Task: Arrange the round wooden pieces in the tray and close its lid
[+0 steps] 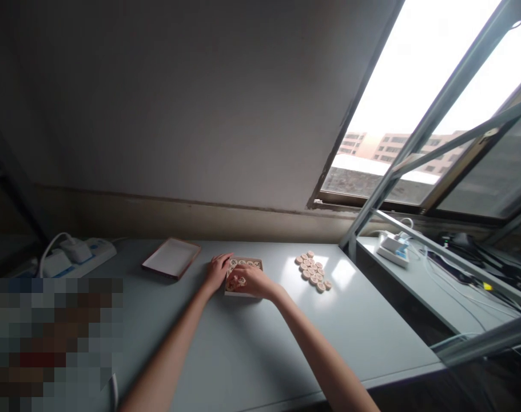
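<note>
A: Where is the box?

B: The shallow box [245, 295] sits just below the centre of the frame, with wooden discs [233, 262] in it, marked faces up. The loose discs [310, 270] lie to its right, well apart, in an uneven band slanting from upper left to lower right.

A: Which hand is nearer to those?

B: The right hand [252, 279], I judge; that gap matters most. It is over the box, its forearm coming in from the bottom edge, right of centre. The left hand [219, 268] is at the box's left side, on the far side from the loose discs.

A: Are the hands holding anything?

B: The left fingers lie near the box's upper left corner, seemingly against the wall; I cannot tell whether they grip it. The right fingers point down among the discs at the lower left of the box. Pinching or only touching, I cannot tell.

A: Which way does the box run?

B: It looks nearly square, so I wouldn't name a long axis.

A: What is hidden?

B: The right hand covers much of the box's middle and right, so the discs beneath can't be counted. Their markings are too small to read. Glare washes the table [243, 355] around the loose discs, and a pixelated patch blots out the lower left corner.
</note>
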Available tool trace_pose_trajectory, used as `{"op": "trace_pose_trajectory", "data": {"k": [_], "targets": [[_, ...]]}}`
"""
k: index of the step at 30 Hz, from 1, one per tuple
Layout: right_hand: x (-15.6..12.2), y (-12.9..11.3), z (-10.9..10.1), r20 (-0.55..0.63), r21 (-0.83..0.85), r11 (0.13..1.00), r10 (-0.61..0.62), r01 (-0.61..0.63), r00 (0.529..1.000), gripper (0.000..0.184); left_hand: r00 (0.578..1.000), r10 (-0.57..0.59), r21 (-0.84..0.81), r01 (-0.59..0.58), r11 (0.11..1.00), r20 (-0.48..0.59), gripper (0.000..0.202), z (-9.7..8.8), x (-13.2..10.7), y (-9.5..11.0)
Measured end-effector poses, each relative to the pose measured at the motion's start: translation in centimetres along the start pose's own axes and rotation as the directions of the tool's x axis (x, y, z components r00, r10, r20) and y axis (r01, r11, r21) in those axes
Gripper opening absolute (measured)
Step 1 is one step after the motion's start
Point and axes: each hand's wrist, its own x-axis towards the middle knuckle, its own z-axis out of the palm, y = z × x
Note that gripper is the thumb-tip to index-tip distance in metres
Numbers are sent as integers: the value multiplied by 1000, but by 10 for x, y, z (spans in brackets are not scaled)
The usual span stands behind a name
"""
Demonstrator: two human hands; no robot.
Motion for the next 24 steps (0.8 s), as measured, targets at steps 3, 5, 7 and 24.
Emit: {"op": "trace_pose_trajectory", "data": {"k": [3,5,7,24], "targets": [[5,-2,-5,-20,-22,1000,-13,12,1000,25,1000,-3,29,2,1000,10,32,0,0,0],[-3,-1,-15,-66,-15,1000,2,-3,998,23,1000,7,36,-7,999,8,31,0,-1,-2],[-22,6,-28,-123,-8,998,61,-63,991,23,1000,25,35,-25,999,0,31,1,-1,-3],[-119,59,-49,-275,2,927,361,-375,891,16,998,58,36,-59,998,16,33,3,0,-9]]}}
